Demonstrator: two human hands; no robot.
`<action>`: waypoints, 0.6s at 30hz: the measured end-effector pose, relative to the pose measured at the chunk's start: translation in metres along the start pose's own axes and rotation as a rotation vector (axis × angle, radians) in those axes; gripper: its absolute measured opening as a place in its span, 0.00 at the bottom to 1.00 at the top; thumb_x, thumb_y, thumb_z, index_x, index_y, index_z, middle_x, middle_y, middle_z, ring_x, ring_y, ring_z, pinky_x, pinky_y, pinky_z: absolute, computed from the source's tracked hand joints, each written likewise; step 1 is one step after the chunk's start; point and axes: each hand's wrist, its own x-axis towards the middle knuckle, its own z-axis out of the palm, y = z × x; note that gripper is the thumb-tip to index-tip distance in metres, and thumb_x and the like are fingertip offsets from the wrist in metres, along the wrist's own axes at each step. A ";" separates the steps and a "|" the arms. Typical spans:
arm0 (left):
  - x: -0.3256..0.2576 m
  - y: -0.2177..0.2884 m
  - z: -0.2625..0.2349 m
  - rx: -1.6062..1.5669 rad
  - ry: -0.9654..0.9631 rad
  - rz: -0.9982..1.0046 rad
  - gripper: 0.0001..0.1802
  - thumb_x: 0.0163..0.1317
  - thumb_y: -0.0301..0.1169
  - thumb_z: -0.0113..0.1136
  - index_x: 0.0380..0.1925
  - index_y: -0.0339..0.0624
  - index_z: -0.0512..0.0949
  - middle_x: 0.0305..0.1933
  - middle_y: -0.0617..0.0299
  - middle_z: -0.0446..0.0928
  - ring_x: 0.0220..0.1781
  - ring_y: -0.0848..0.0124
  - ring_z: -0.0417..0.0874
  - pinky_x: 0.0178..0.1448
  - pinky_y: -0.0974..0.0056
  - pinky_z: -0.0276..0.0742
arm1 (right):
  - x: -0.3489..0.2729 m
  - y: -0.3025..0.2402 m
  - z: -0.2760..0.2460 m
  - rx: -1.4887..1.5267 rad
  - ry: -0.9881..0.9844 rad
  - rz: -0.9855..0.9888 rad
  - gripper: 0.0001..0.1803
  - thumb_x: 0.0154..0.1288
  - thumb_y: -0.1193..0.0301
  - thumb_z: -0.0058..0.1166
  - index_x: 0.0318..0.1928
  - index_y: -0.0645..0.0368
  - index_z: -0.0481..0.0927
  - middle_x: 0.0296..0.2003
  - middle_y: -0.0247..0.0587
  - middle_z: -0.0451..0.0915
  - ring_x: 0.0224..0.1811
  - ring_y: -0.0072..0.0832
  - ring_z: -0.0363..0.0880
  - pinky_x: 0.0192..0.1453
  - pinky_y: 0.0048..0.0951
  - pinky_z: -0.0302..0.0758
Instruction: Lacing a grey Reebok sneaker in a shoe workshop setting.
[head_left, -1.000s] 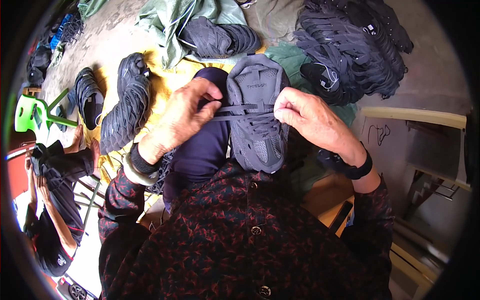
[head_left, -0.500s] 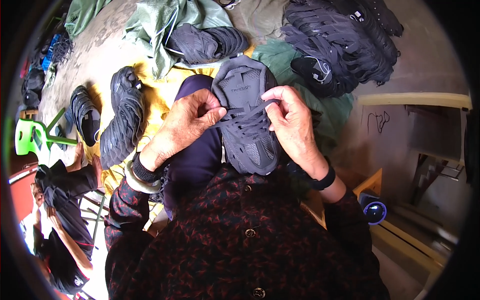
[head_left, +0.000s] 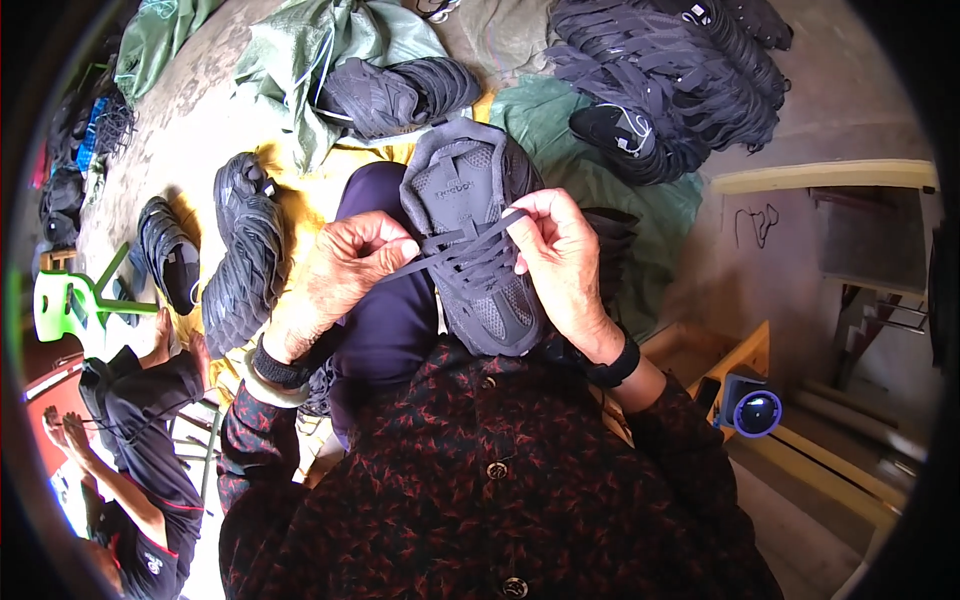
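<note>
A dark grey sneaker [head_left: 487,318] lies on my lap, its toe toward my body and its tongue facing up. A flat dark shoelace [head_left: 462,248] criss-crosses over its front. My left hand [head_left: 335,275], left of the shoe, pinches one lace end between thumb and forefinger, and that end is stretched out taut. On the shoe's right side, my right hand [head_left: 558,270] pinches the other lace end near the collar, with its thumb against the forefinger. The other fingers of both hands are curled.
Stacked dark shoes lie at left [head_left: 243,250], beyond the sneaker [head_left: 400,95] and at far right [head_left: 670,80], over green and yellow sheets. A co-worker [head_left: 140,430] sits at far left by a green plastic chair [head_left: 75,300]. A wooden frame [head_left: 740,370] stands at right.
My left hand has moved a little left and down, drawing its lace end out from the shoe. The right hand and the sneaker have shifted slightly left. The co-worker's hands have moved.
</note>
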 end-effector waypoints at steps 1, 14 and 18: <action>-0.001 -0.001 -0.002 0.007 0.005 -0.006 0.08 0.68 0.32 0.69 0.34 0.39 0.82 0.28 0.78 0.76 0.32 0.88 0.69 0.37 0.76 0.66 | -0.001 0.002 -0.001 0.002 0.002 0.002 0.04 0.72 0.76 0.59 0.43 0.60 0.77 0.29 0.27 0.76 0.25 0.10 0.72 0.26 0.17 0.74; -0.024 -0.003 -0.046 -0.038 0.061 -0.152 0.08 0.67 0.31 0.70 0.32 0.40 0.82 0.26 0.76 0.76 0.27 0.87 0.68 0.32 0.76 0.63 | 0.000 0.012 -0.011 0.010 -0.110 -0.044 0.10 0.65 0.81 0.64 0.44 0.59 0.79 0.32 0.27 0.71 0.27 0.11 0.70 0.31 0.17 0.71; -0.034 -0.003 -0.064 -0.050 0.096 -0.126 0.10 0.66 0.34 0.70 0.32 0.41 0.81 0.25 0.72 0.75 0.23 0.85 0.68 0.29 0.76 0.61 | 0.001 0.007 -0.013 -0.179 -0.164 -0.190 0.12 0.64 0.82 0.63 0.47 0.57 0.79 0.35 0.28 0.69 0.30 0.13 0.71 0.34 0.17 0.72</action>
